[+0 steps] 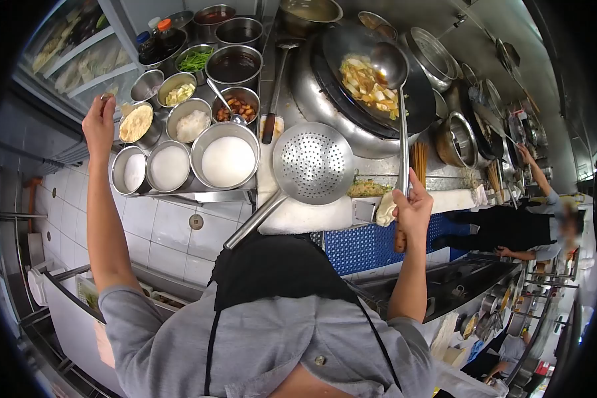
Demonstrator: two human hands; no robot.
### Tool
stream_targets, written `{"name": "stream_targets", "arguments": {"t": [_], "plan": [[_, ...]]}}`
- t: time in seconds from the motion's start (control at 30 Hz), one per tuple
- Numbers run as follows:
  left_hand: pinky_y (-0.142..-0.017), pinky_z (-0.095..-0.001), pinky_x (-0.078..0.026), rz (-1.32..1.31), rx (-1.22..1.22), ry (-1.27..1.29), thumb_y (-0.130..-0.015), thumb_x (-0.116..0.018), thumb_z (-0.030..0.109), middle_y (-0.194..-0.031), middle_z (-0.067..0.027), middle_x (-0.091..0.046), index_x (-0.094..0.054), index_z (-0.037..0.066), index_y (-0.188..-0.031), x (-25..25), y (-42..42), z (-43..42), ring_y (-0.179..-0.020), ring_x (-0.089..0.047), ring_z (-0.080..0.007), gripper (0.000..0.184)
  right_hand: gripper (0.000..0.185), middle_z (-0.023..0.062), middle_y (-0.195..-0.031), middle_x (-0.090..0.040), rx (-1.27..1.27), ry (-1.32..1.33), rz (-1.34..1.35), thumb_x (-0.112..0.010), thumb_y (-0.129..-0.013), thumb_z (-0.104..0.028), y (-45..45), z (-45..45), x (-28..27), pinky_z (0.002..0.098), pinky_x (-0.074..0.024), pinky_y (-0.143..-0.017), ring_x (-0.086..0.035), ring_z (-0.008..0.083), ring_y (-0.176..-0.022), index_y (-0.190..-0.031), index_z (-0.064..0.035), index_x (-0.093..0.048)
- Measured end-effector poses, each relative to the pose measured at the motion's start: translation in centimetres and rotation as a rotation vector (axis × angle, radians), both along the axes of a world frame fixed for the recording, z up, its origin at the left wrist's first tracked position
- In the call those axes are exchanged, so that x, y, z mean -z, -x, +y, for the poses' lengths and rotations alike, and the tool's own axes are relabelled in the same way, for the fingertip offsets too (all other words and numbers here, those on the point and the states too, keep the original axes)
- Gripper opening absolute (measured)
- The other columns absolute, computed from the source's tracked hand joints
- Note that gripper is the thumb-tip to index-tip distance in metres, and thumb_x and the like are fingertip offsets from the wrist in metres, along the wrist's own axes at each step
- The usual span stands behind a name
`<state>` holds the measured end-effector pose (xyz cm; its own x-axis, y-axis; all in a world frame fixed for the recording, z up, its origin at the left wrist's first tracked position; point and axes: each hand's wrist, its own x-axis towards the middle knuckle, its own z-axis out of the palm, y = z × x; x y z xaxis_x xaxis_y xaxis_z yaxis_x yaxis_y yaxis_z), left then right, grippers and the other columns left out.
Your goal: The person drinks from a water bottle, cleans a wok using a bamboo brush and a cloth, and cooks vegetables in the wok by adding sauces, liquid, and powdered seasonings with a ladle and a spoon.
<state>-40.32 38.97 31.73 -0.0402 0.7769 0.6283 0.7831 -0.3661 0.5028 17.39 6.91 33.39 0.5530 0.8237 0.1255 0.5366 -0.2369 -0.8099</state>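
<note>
My left hand (99, 126) is raised at the left with its fingers pinched together, beside a bowl of pale yellow powder (136, 124); what the fingers hold is too small to name. My right hand (413, 204) is wrapped round the long handle of a ladle (389, 65). The ladle's bowl is over the wok (414, 109), at the right side of sliced pale and orange food (368, 83). Between my hands, a perforated strainer (313, 162) rests on the counter near a white cloth (312, 215), its handle pointing towards me.
Metal pots of white granules (227, 161), chopped greens (196, 60) and dark sauce (234, 64) stand at the left. A wooden-handled spatula (269, 126) lies left of the wok. Bamboo sticks (418, 161) and metal bowls (456, 140) are to its right. A co-worker (511, 225) stands farther right.
</note>
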Motion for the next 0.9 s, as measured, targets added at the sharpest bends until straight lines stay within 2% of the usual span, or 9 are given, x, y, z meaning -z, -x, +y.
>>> {"name": "stream_targets", "arguments": {"t": [0.17,0.27,0.4,0.5,0.6,0.7,0.83,0.87,0.9], "plan": [[-0.067,-0.0298,-0.051,-0.059,-0.013,-0.027,-0.096,-0.063,0.021,-0.083,-0.0109,-0.071,-0.066,0.002,-0.104,0.6,0.2,-0.2,-0.072,-0.066,-0.0163,0.021,0.060,0.0023,-0.078,-0.063,0.009,0.107,-0.174,-0.065,-0.081,0.003,-1.7,0.2,-0.6,0.0224,-0.0407,-0.047,-0.050,0.0043,-0.054,-0.139,0.0030,-0.051],[-0.067,-0.0297,-0.050,-0.050,-0.019,-0.010,-0.096,-0.063,0.022,-0.082,-0.0108,-0.071,-0.066,0.002,-0.104,0.6,0.4,0.0,-0.071,-0.066,-0.0161,0.021,0.059,0.0214,-0.079,-0.068,0.024,0.213,-0.326,-0.068,-0.075,-0.010,-3.2,2.3,-4.2,0.0360,-0.0502,-0.063,-0.064,0.0245,-0.062,-0.131,0.0033,-0.057],[-0.066,-0.0299,-0.050,-0.079,-0.046,-0.007,-0.097,-0.062,0.022,-0.080,-0.0120,-0.070,-0.065,0.003,-0.101,0.5,0.1,0.0,-0.069,-0.065,-0.0166,0.020,0.053,0.0228,-0.083,-0.069,-0.008,0.213,-0.704,-0.068,-0.072,-0.013,-9.5,7.1,-2.4,0.0402,-0.0545,-0.073,-0.071,0.0310,-0.072,-0.122,0.0040,-0.063],[-0.067,-0.0298,-0.050,-0.060,-0.059,-0.067,-0.097,-0.062,0.022,-0.081,-0.0118,-0.070,-0.065,0.003,-0.102,0.9,0.2,0.2,-0.070,-0.064,-0.0165,0.020,0.046,0.0185,-0.077,-0.069,0.047,0.390,-0.130,-0.068,-0.073,-0.009,-14.1,11.4,2.2,0.0371,-0.0542,-0.062,-0.068,0.0259,-0.060,-0.117,0.0046,-0.065],[-0.068,-0.0297,-0.050,-0.057,-0.062,-0.028,-0.097,-0.062,0.022,-0.084,-0.0112,-0.071,-0.065,0.003,-0.102,0.7,0.4,-0.3,-0.072,-0.065,-0.0163,0.020,0.039,0.0109,-0.070,-0.067,0.069,0.288,0.400,-0.067,-0.076,-0.004,-9.7,11.5,-1.6,0.0322,-0.0485,-0.049,-0.062,0.0190,-0.050,-0.113,0.0050,-0.066],[-0.069,-0.0295,-0.050,-0.077,-0.057,-0.013,-0.097,-0.061,0.021,-0.084,-0.0106,-0.071,-0.066,0.003,-0.103,1.1,1.0,-0.3,-0.073,-0.065,-0.0149,0.020,0.040,0.0060,-0.068,-0.063,-0.071,0.232,0.308,-0.065,-0.078,0.000,-8.6,9.7,-3.8,0.0283,-0.0407,-0.040,-0.055,0.0123,-0.045,-0.118,0.0042,-0.066],[-0.069,-0.0296,-0.051,-0.089,-0.058,-0.025,-0.096,-0.063,0.021,-0.084,-0.0104,-0.071,-0.068,0.003,-0.104,1.3,0.9,-0.2,-0.072,-0.065,-0.0139,0.020,0.062,0.0222,-0.079,-0.069,-0.054,0.252,-0.506,-0.070,-0.074,-0.012,-9.9,8.0,-1.9,0.0417,-0.0530,-0.063,-0.069,0.0355,-0.070,-0.133,-0.0001,-0.057],[-0.069,-0.0297,-0.051,-0.106,-0.038,-0.050,-0.096,-0.064,0.021,-0.083,-0.0104,-0.071,-0.069,0.004,-0.104,1.9,0.8,0.3,-0.072,-0.065,-0.0141,0.020,0.059,0.0281,-0.087,-0.067,-0.062,0.239,-0.667,-0.069,-0.075,-0.018,-10.0,7.5,-2.3,0.0469,-0.0521,-0.076,-0.066,0.0440,-0.088,-0.131,-0.0030,-0.059],[-0.069,-0.0299,-0.051,-0.110,-0.037,-0.078,-0.096,-0.064,0.022,-0.083,-0.0105,-0.071,-0.069,0.004,-0.104,2.4,1.8,0.6,-0.072,-0.064,-0.0143,0.020,0.055,0.0284,-0.088,-0.067,-0.062,0.224,-0.751,-0.067,-0.076,-0.018,-10.9,6.9,-2.2,0.0479,-0.0520,-0.075,-0.066,0.0447,-0.087,-0.130,-0.0043,-0.060]]}}
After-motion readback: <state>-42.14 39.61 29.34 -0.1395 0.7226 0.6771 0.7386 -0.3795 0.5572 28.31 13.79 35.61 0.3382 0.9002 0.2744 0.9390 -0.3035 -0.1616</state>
